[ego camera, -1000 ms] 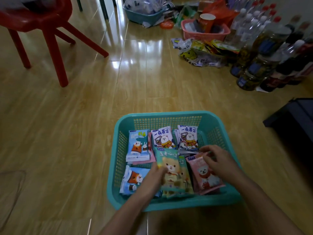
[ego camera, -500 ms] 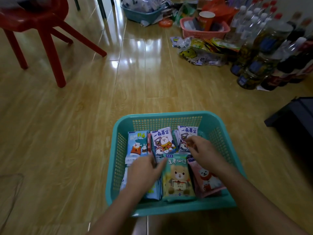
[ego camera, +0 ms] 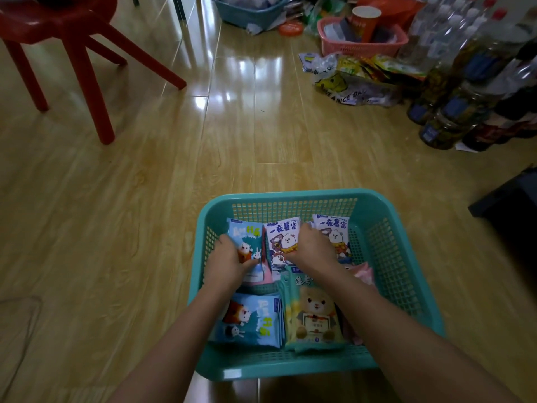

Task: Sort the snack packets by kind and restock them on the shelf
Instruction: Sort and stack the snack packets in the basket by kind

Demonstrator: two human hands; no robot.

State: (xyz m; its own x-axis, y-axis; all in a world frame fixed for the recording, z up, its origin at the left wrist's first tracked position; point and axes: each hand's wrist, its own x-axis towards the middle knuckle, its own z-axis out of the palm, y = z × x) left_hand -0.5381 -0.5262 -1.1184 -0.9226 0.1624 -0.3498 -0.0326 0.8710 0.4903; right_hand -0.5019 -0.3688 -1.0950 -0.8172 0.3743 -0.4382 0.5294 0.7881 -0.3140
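Advanced to back row of teal basket (ego camera: 377, 205) on floor (ego camera: 139, 199) since prior frame: left hand (ego camera: 229, 258), pinching blue packet (ego camera: 244, 238) at side edge; right hand (ego camera: 313, 248), atop white packets (ego camera: 282, 234), grip hidden, cannot tell. Judged light, soft, slippery film; best held by sealed edges.

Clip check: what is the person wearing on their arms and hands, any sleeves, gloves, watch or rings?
Nothing shows. The left hand and right hand are bare, with no gloves or rings that can be made out. The left forearm and right forearm are bare down to the picture's bottom edge: no cuffs, watch, bracelet or markings. Higher up is out of frame.
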